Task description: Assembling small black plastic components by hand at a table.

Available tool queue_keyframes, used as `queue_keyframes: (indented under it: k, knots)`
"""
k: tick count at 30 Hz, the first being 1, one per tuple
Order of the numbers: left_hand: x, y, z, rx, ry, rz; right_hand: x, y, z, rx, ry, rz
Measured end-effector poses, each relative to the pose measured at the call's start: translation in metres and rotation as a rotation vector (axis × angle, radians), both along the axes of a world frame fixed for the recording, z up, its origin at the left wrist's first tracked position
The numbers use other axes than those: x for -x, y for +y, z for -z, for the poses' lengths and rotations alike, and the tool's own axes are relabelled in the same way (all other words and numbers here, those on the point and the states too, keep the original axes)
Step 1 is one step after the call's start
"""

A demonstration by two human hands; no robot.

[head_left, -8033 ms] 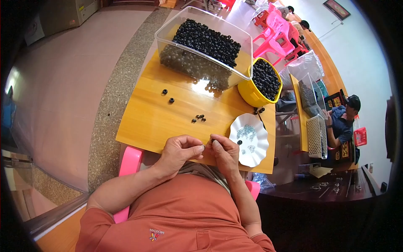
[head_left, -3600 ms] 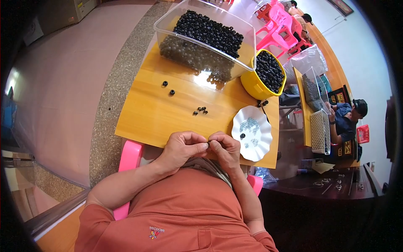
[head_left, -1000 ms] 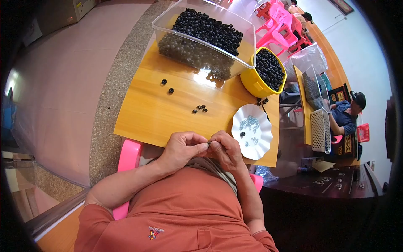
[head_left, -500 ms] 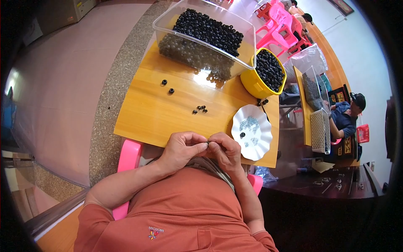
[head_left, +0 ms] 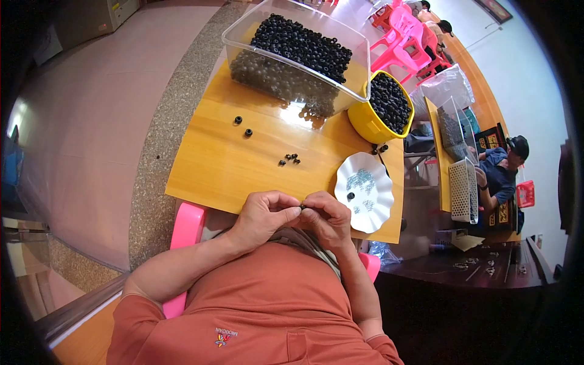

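Dark piece: a tiny dark bit (head_left: 302, 207), at the centre of the frame just above the shirt front, mostly hidden by fingertips; its exact form cannot be told.
Grip, left hand (head_left: 266, 217): thumb and forefinger pinched on the dark piece.
Grip, right hand (head_left: 328, 220): pinched on the same piece from the other side, fingertips meeting.
Weight and feel: probably very light and stiff; likely to roll or slip if pinched off-centre.
Where to hold: opposite sides of its outer wall, judging by the loose black rings (head_left: 248, 132) left of centre on the wooden desk (head_left: 204, 167).
White scalloped dish (head_left: 382, 213): right of centre, with one black ring and small, shiny, clear-looking bits, perhaps easily scattered.
Yellow tub (head_left: 364, 126) and clear bin (head_left: 360, 68): upper centre, both holding black rings.
Shirt emblem (head_left: 224, 336): lower centre, small coloured figure beside pale upside-down lettering.
Dark panel (head_left: 502, 213): right side, gold character-like marks.
Cabinet label (head_left: 115, 7): upper left, too small to read.
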State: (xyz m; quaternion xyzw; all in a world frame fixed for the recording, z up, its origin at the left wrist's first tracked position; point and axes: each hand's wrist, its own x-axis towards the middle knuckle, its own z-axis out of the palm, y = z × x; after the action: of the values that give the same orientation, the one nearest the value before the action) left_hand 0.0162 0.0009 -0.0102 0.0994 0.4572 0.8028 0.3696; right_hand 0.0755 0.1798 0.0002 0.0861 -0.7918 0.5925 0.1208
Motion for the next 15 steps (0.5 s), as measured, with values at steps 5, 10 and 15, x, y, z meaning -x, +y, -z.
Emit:
queue_keyframes:
  k: [5,10,15]
  knots:
    - [-0.0006,0.0006,-0.0008,0.008,0.026,-0.001,0.0013,0.0029,-0.0012,-0.082,-0.013,-0.003]
    - [-0.0014,0.0010,-0.0019,0.010,0.025,-0.010,0.0002,0.0043,0.0010,-0.091,-0.079,-0.004]
    - [-0.0022,0.0013,-0.0016,0.002,0.033,-0.018,0.0003,0.0007,-0.0037,-0.050,-0.113,0.029]
